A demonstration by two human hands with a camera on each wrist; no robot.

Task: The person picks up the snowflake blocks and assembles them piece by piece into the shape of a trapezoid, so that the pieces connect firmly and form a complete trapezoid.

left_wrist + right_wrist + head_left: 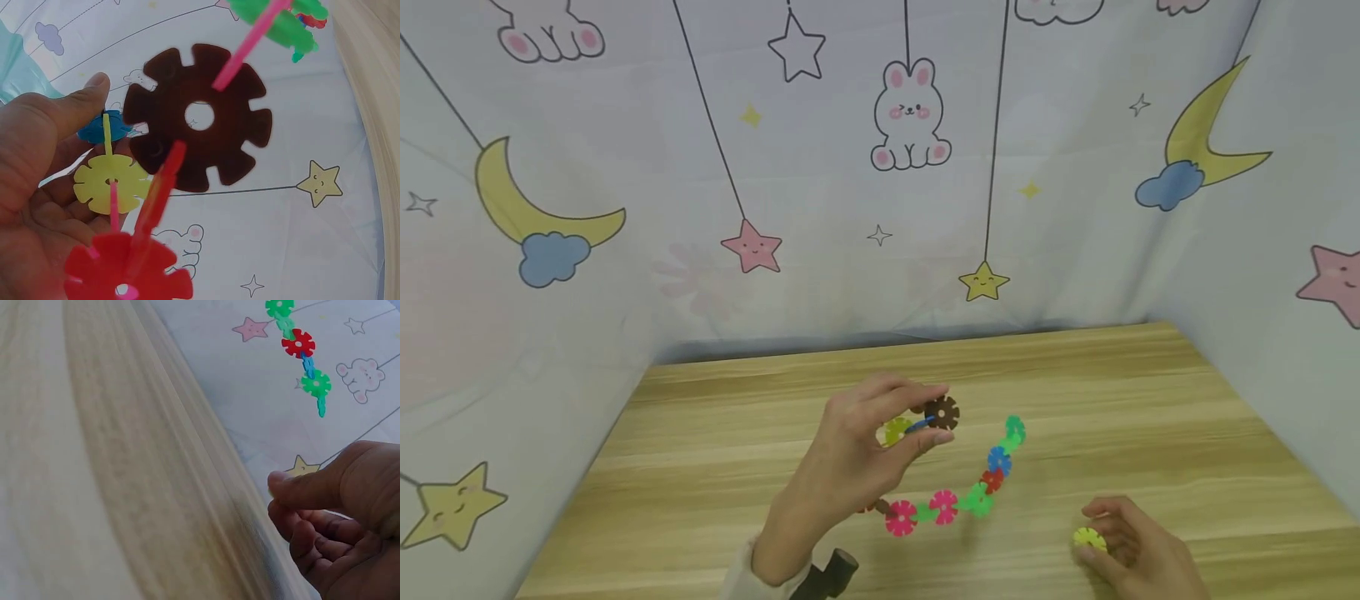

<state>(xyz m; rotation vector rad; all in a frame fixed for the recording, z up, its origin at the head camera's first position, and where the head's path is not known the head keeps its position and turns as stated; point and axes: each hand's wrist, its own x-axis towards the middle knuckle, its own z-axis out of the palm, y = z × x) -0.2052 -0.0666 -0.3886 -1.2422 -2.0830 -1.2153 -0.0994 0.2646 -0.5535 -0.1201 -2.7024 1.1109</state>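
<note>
My left hand (850,446) holds up a chain of notched plastic snowflake discs, gripping it near one end. A brown disc (943,413) shows at its fingertips, with a blue disc (919,425) and a yellow-green disc (896,431) beside it. From there the chain hangs in a curve through pink discs (901,518), a red disc (992,481) and a green disc (1015,429) at its free end. In the left wrist view the blue disc (103,127) sits by the thumb. My right hand (1142,554) pinches a loose yellow disc (1091,540) between thumb and fingers; in the right wrist view the fingers almost hide it.
A wood-grain table (715,425) lies under both hands. White cloth (850,192) printed with stars, moons and rabbits surrounds its back and sides. A dark wrist-camera mount (835,573) sticks out by the left sleeve.
</note>
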